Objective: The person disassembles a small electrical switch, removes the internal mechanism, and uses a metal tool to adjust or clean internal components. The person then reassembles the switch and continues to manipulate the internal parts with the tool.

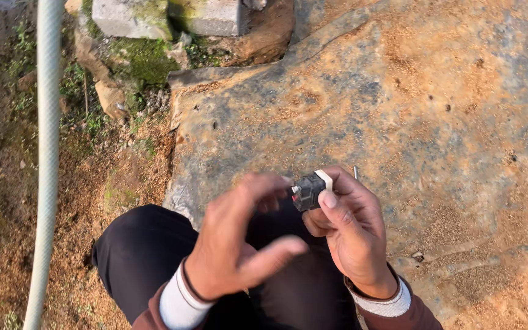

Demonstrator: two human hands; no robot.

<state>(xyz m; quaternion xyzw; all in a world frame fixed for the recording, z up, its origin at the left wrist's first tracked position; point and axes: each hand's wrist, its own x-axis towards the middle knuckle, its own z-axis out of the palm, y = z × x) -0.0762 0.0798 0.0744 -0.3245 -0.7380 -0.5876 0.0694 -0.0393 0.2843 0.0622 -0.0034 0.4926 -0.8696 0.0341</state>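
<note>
My right hand (351, 232) holds a small black and white boxy part (310, 189) with a red spot on its face, thumb pressed on its side. My left hand (239, 241) is raised just left of it, fingers curled, with the fingertips at the part's left end; whether they pinch something tiny there is hidden. Both wrists show white cuffs and dark red sleeves. My knee in dark trousers (148, 250) lies under the hands.
A broad flat rust-stained stone slab (398, 104) spreads beneath and ahead. A pale hose or pipe (47, 153) runs down the left side over bare soil. Mossy concrete blocks (166, 17) sit at the top. A thin nail-like item (355, 173) lies on the slab.
</note>
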